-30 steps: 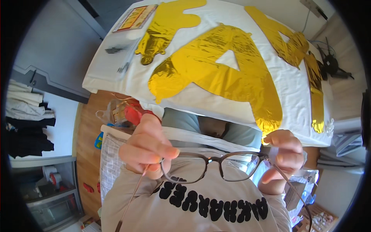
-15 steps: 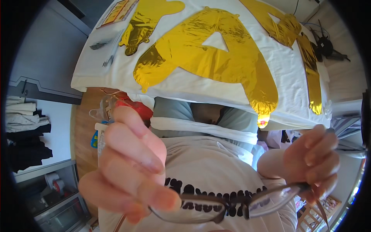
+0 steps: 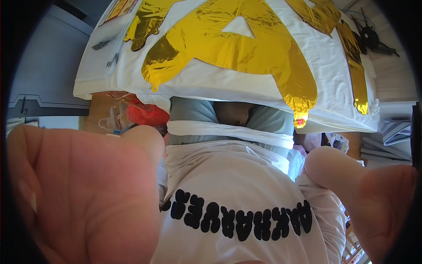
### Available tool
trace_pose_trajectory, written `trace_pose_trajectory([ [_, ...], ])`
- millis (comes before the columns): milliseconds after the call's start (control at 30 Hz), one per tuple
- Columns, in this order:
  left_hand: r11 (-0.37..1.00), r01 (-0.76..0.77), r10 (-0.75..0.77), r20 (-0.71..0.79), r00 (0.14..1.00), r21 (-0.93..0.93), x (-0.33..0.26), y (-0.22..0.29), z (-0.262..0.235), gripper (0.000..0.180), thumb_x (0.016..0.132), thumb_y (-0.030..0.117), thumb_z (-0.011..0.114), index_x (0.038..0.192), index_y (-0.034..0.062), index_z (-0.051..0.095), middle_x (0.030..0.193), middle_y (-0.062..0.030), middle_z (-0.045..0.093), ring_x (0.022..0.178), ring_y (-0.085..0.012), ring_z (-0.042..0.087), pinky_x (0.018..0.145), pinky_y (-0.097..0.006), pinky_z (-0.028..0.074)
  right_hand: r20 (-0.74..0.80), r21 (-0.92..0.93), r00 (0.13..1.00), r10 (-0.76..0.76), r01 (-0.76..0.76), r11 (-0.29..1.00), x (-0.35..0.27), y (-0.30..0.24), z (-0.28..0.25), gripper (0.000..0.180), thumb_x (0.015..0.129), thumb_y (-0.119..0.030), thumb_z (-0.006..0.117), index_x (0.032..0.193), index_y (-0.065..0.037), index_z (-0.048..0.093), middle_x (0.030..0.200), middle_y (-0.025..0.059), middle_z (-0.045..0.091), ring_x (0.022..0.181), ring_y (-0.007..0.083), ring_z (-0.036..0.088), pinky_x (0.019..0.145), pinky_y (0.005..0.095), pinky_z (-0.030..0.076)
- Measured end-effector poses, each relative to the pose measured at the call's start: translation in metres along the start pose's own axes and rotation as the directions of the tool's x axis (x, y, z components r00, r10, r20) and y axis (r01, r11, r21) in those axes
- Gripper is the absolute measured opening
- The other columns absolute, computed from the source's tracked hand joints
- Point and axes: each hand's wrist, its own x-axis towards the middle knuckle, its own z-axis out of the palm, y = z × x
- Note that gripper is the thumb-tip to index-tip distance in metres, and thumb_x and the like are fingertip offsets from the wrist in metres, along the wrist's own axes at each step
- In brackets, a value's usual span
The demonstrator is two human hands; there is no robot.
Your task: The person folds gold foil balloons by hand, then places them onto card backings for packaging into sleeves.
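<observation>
Left hand (image 3: 92, 189) (very close) partly hides floor (image 3: 97, 107); gold foil balloons (image 3: 246, 57) beyond.

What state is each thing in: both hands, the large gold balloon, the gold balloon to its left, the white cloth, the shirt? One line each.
Left hand: palm toward the camera, close up; grip unclear
Right hand: partly cut off by the dark rim; grip unclear
Large balloon: flat, uninflated, wrinkled
Left balloon: flat, uninflated, partly out of view
Cloth: spread out, creased, hanging over the edge
Shirt: worn, creased
</observation>
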Motion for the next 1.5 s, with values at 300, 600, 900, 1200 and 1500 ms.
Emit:
trace_pose_trajectory([
  [300,0.998,0.038,-0.028,0.15,0.988,-0.059,-0.004,-0.013,-0.017,0.035,0.094,0.042,0.066,0.109,0.0102,0.065,0.093,0.0003,0.066,0.087,-0.0147,0.057,0.079,-0.04,0.041,0.172,-0.041,0.966,0.192,-0.188,0.981,0.005,0.048,0.011,0.041,0.088,-0.034,0.077,0.116,-0.004,0.071,0.105,0.0111,0.071,0.095,0.024,0.061,0.082,0.0371,0.047],
  [600,0.372,0.114,-0.764,0.234,0.601,0.921,-0.068,-0.076,-0.124,0.052,0.09,0.024,0.076,0.136,0.0053,0.06,0.112,-0.0145,0.068,0.104,-0.0332,0.065,0.093,-0.043,0.049,0.553,-0.465,0.785,0.281,0.01,0.885,-0.013,0.144,0.06,0.047,0.095,-0.031,0.07,0.133,-0.005,0.063,0.139,0.0168,0.06,0.129,0.0362,0.055,0.115,0.0461,0.038],
  [900,0.421,0.146,-0.713,0.228,0.663,0.895,-0.063,-0.092,-0.133,0.049,0.089,0.024,0.078,0.133,0.0102,0.062,0.108,-0.01,0.068,0.099,-0.031,0.065,0.087,-0.04,0.051,0.6,-0.407,0.755,0.265,0.002,0.914,0.021,0.166,0.062,0.044,0.087,-0.019,0.075,0.129,-0.006,0.066,0.141,0.0156,0.059,0.131,0.0362,0.052,0.115,0.0457,0.037],
  [1200,0.988,-0.059,0.041,0.125,0.991,0.141,0.015,0.045,-0.065,0.063,0.087,0.072,0.067,0.125,0.022,0.061,0.121,-0.0045,0.06,0.107,-0.0262,0.054,0.088,-0.05,0.041,0.613,-0.005,0.786,-0.082,0.107,0.994,0.101,0.091,0.159,0.029,0.087,-0.011,0.076,0.114,-0.004,0.071,0.12,0.0152,0.069,0.116,0.0362,0.062,0.101,0.0433,0.049],
  [1500,0.989,-0.148,0.151,0.16,0.976,-0.028,0.03,0.061,-0.087,0.076,0.091,0.066,0.065,0.155,0.0297,0.046,0.146,-0.0064,0.054,0.129,-0.0271,0.05,0.104,-0.057,0.04,0.699,0.085,0.685,-0.208,0.209,0.974,0.116,0.07,0.341,0.024,0.091,-0.02,0.072,0.111,-0.006,0.073,0.113,0.0164,0.07,0.11,0.0355,0.065,0.094,0.0423,0.053],
])
